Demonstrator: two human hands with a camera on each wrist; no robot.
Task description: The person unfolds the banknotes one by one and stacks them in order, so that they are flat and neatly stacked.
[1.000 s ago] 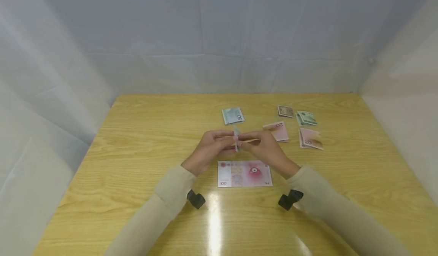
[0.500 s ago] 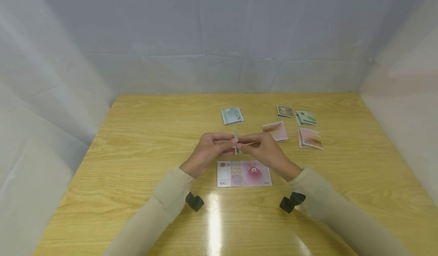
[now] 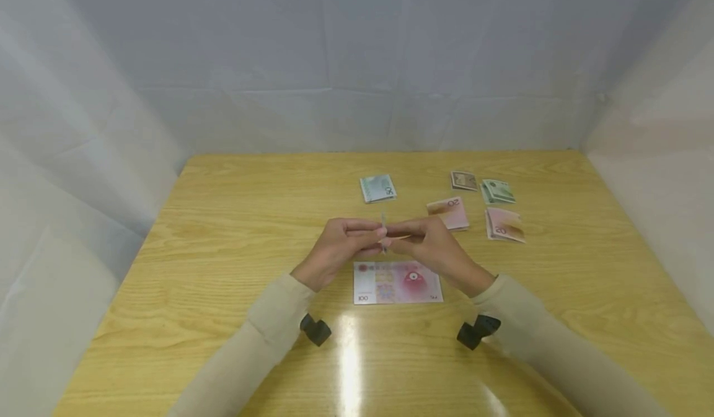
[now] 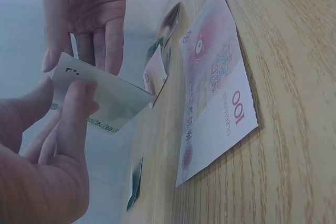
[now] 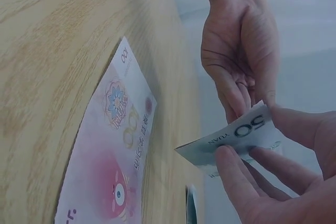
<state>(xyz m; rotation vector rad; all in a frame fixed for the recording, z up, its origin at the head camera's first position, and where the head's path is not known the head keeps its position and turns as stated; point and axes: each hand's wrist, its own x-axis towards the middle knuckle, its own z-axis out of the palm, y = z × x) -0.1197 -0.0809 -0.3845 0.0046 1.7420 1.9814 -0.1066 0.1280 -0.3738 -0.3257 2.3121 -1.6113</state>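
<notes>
Between my two hands a folded 50 yuan play banknote (image 5: 239,136) stands on edge above the table, a thin pale strip in the head view. My left hand (image 3: 339,245) pinches it between thumb and fingers from the left. From the right, my right hand (image 3: 434,245) pinches the same note along its fold, fingertips meeting the left ones. The note's pale green inner or back face (image 4: 107,95) shows in the left wrist view. Just below the hands, an unfolded pink 100 banknote (image 3: 368,285) lies flat on the table.
Behind the hands lies a folded blue-green 50 note (image 3: 377,189). To the right are a folded pink 20 note (image 3: 454,214), another folded 20 note (image 3: 506,225), a small brown folded note (image 3: 463,181) and a green folded note (image 3: 499,191). White cloth (image 3: 357,119) hangs behind the wooden table (image 3: 240,219).
The held note has turned more edge-on in the head view and its visible strip has thinned. Both hands have shifted slightly down, still pinching it. The notes on the table stay put.
</notes>
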